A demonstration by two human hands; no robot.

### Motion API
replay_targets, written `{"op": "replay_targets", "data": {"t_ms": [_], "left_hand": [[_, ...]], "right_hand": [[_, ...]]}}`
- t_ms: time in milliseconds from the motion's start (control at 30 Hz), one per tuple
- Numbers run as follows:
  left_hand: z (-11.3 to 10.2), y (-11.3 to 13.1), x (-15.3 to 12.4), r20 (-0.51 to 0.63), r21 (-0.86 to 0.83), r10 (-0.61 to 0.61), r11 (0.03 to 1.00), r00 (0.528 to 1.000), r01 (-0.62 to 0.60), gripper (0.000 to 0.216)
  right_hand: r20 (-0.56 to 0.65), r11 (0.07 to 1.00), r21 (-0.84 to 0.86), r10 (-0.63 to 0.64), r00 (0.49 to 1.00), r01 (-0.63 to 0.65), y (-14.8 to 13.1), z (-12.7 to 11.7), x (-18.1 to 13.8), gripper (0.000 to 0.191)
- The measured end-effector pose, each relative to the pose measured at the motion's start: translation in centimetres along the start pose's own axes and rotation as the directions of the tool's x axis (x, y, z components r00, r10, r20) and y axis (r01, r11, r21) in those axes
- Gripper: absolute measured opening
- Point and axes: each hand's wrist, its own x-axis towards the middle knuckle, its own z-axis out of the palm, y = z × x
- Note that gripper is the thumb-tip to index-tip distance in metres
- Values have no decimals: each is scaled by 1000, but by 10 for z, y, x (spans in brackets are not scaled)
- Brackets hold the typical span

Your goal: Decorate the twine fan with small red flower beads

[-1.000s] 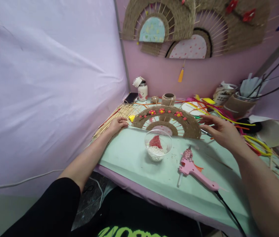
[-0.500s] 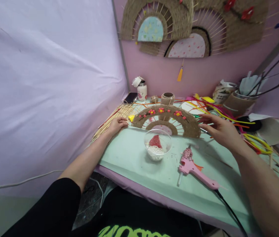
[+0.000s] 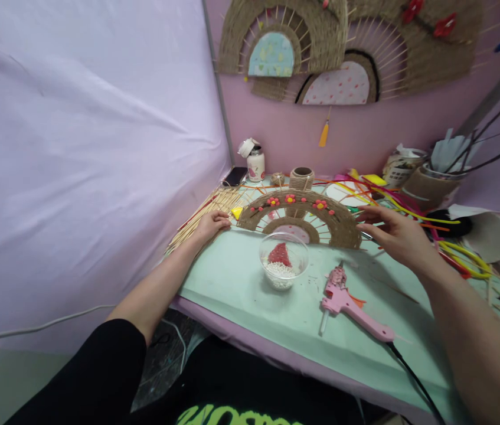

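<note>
A half-round woven twine fan stands on the table, tilted up, with red and pink flowers along its arc and a pink-and-white half-circle at the base. At its left end, the fingers of my left hand pinch the tip of the fan's frame, beside a small yellow piece. My right hand has thumb and fingertips at the fan's right edge; its exact contact is hard to see. In front of the fan sit a clear plastic cup of white beads with a red piece inside and a pink glue gun.
Thin sticks lie at left. A twine roll, a white jar and a phone stand behind. Coloured pipe cleaners and cans with branches crowd the right. Woven fans hang on the wall.
The whole view has shifted very slightly. Both hands and the fan keep the same places relative to each other.
</note>
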Motion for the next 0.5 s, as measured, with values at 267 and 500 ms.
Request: {"op": "replay_targets", "data": {"t_ms": [267,500], "left_hand": [[-2,-3,1,0,20,16,1000,1000,-16,42],[0,0,-2,-11,49,49,998,999,-49,33]], "right_hand": [[-3,1000,-14,-4,1000,4,-1,-2,-1,47],[5,1000,-10,-19,1000,19,4,-2,1,46]]}}
